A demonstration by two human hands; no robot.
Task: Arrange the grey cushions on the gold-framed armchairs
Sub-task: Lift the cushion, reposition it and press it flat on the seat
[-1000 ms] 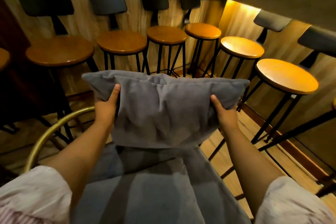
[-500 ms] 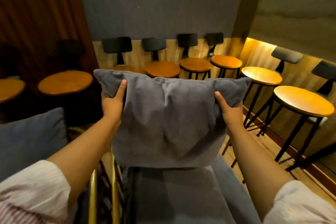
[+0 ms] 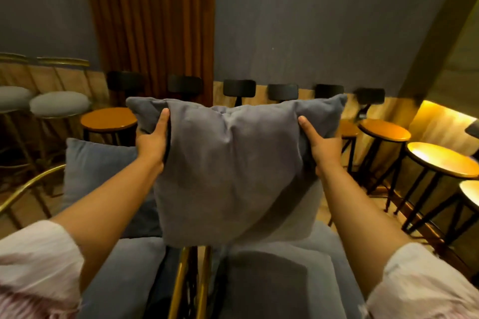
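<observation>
Cushion (image 3: 233,171) gripped both sides: left hand (image 3: 151,141), right hand (image 3: 321,149); unlabelled.

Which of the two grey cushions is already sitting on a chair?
The left cushion, propped upright on the left chair. The other cushion is held up by the left hand and right hand.

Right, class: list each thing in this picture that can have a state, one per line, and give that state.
Held grey cushion: upright, gripped at both upper sides, above the right armchair.
Left hand: closed on the cushion's left edge.
Right hand: closed on its right edge.
Second grey cushion: upright on the left armchair.
Right armchair seat: no cushion resting on it.
Wooden stools: unoccupied.
</observation>
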